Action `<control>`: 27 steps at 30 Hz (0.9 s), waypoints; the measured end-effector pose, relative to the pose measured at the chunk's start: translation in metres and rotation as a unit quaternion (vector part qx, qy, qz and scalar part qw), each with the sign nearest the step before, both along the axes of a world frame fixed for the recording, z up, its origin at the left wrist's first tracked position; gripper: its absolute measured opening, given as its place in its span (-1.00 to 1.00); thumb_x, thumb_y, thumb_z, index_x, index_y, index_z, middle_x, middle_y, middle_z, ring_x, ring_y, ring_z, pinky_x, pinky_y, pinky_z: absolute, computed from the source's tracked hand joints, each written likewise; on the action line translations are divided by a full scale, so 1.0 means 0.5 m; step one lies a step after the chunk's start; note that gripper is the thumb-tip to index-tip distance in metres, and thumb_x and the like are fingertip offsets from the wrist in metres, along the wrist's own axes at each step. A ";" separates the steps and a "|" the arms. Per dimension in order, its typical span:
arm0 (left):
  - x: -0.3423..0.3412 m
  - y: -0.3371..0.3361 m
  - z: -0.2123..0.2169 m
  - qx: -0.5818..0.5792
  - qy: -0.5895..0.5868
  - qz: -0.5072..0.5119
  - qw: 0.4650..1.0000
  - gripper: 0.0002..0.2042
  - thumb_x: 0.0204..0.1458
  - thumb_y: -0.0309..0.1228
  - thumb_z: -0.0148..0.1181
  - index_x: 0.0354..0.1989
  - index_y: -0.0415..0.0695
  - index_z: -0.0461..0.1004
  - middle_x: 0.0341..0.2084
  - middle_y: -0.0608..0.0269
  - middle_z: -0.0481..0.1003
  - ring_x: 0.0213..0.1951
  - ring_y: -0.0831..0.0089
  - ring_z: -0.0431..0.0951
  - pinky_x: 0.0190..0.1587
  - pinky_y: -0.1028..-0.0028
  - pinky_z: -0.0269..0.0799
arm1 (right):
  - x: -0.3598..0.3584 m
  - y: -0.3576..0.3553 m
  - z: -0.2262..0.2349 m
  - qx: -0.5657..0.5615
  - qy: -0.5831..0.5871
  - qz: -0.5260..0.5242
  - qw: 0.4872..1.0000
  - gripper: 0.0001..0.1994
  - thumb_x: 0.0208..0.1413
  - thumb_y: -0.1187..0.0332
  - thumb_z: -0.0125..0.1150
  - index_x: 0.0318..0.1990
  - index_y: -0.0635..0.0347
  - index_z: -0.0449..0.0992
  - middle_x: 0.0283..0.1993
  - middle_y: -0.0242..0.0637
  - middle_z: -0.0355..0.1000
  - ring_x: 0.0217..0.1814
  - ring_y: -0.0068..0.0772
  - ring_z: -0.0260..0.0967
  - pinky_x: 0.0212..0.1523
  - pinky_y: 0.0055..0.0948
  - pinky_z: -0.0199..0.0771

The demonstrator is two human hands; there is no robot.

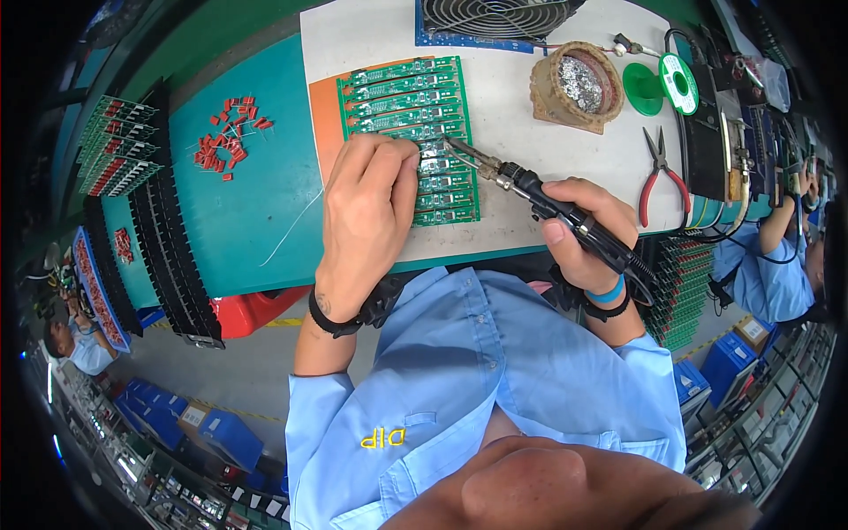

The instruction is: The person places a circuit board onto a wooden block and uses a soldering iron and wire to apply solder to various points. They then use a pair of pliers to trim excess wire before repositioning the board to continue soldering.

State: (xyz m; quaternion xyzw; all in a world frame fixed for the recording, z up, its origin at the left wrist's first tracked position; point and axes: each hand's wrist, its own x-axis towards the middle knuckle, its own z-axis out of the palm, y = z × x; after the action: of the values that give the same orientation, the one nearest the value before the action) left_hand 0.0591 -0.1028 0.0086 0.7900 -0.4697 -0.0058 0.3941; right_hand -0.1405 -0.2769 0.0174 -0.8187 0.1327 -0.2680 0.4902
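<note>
A green panel of circuit boards (405, 91), made of several narrow strips, lies on a white sheet with an orange piece under its left edge. My left hand (364, 212) rests over the panel's lower left, its fingers pinched together near the middle strips. A thin silvery solder wire (296, 223) trails from behind this hand onto the green mat. My right hand (594, 221) is wrapped round the black handle of a soldering iron (536, 189). The iron's tip points left and meets the panel close to my left fingertips; the exact contact is too small to tell.
Red components (221, 146) lie scattered at left, near racks of boards (115, 146). At right are a tip-cleaning pot (576, 87), a green solder spool (678, 84) and red-handled pliers (661, 177). A fan (495, 18) stands at the back. Co-workers sit on both sides.
</note>
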 end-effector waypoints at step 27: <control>0.166 0.029 -0.041 0.018 -0.120 0.078 0.990 -0.86 0.32 -0.44 0.12 -0.04 -0.19 0.51 -0.18 -0.04 0.61 -0.04 -0.08 0.56 0.02 0.05 0.47 | -0.065 -0.052 -0.112 -0.022 -0.112 -0.255 0.960 -0.65 0.38 0.37 0.22 0.24 0.33 0.46 -0.21 -0.36 0.49 -0.30 -0.62 0.35 -0.25 -0.58 0.37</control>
State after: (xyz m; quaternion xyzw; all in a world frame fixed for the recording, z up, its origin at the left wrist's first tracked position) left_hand 0.1422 -0.0882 -0.0118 0.8261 -0.4501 0.1112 0.3203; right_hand -0.1729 -0.3028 -0.0388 -0.7330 0.2753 -0.4772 0.3990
